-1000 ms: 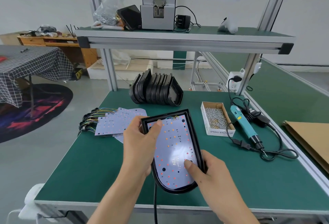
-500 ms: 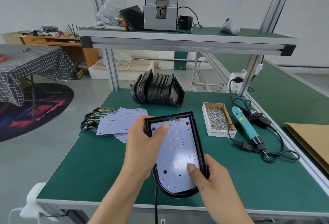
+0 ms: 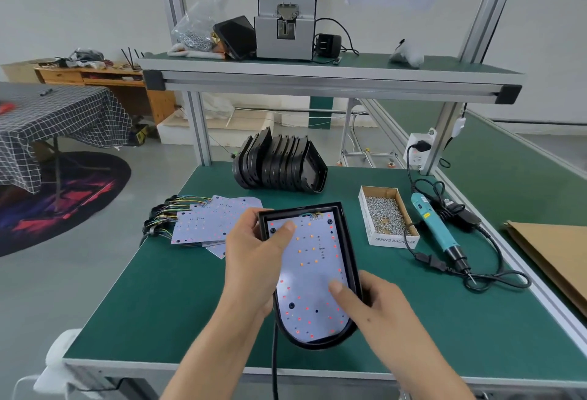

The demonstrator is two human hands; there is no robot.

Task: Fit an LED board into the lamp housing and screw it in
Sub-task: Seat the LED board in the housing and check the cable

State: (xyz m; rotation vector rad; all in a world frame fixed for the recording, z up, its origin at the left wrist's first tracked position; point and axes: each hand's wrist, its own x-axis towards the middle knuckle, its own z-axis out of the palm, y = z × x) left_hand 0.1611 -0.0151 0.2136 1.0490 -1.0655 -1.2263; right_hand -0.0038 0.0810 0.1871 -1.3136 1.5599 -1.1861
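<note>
One board in hand: the LED board [image 3: 313, 275], a pale flat panel dotted with red and orange LEDs, lies inside the black lamp housing [image 3: 349, 242] at lower centre of the frame, over the near part of the counter [image 3: 165, 298].
Board handling: it looks thin, light and stiff; the LED faces and the coloured wires at its far end are likely the fragile parts, so press on bare panel between LEDs and avoid tugging the wires.
Housing handling: a rigid shell with a raised rim, probably light; the rim and outer wall give the safest hold.
Left hand [image 3: 254, 260]: its fingers curl round the housing's left wall near the far corner, and the thumb presses down on the board's upper left.
Right hand [image 3: 381, 307]: it cups the housing's near right side, fingers wrapped under the rim, thumb flat on the board's lower right.
Seating: the board appears level within the rim, though whether its holes line up cannot be told.
Cable: a dark lead hangs from the housing's near end past the counter edge.
Screws: a box of screws [image 3: 386, 215] sits right of centre.
Driver: a teal electric screwdriver [image 3: 436, 229] lies just beside the box, untouched.
Spares: loose boards [image 3: 206, 225] lie at left, stacked housings [image 3: 279, 164] behind.
</note>
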